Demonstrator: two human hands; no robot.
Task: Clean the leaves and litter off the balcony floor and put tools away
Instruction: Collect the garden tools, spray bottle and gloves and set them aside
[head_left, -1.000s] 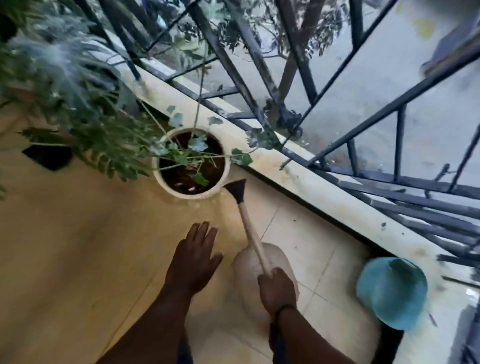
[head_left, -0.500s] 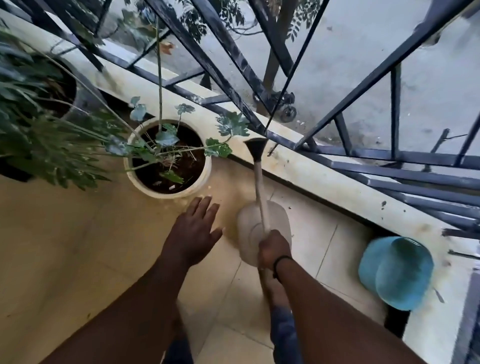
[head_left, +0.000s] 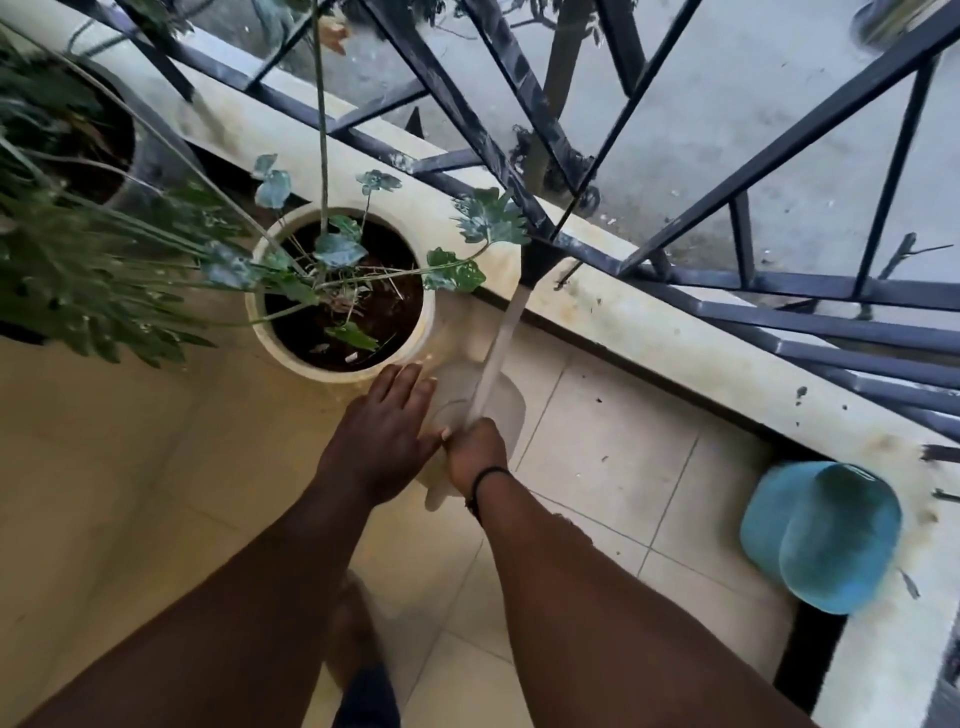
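Pale tiles (head_left: 613, 467) cover the balcony floor under me, with a low cream ledge (head_left: 675, 343) running from 10 o'clock down to 4 o'clock and dark railing bars (head_left: 810, 291) fixed above it.

My right hand (head_left: 475, 454) is curled tight round the lower end of a pale stick handle (head_left: 501, 343), a dark band on the wrist. That handle rises toward 12 o'clock and ends in a dark flared head (head_left: 540, 260) just at the ledge. Under my grip there is a pale, blurred rounded shape (head_left: 511, 402) on the tiles; I cannot tell what it is.

My left hand (head_left: 382, 436) lies flat just beside the right one, at its 9 o'clock, fingers straight and together, holding nothing. Its fingertips (head_left: 410, 376) reach the near rim of a white pot (head_left: 343, 371); whether they touch it I cannot tell.

This pot sits on the floor at 11 o'clock from my hands, full of dark soil and a thin-stemmed plant with lobed green leaves (head_left: 488, 221). Farther out at 9 to 10 o'clock a bigger leafy plant (head_left: 104, 275) spreads from a darker pot (head_left: 150, 161).

Well apart at 4 o'clock, a blue bucket (head_left: 821, 540) stands against the ledge. Small dark bits of litter (head_left: 602, 460) dot the tiles and ledge near it.
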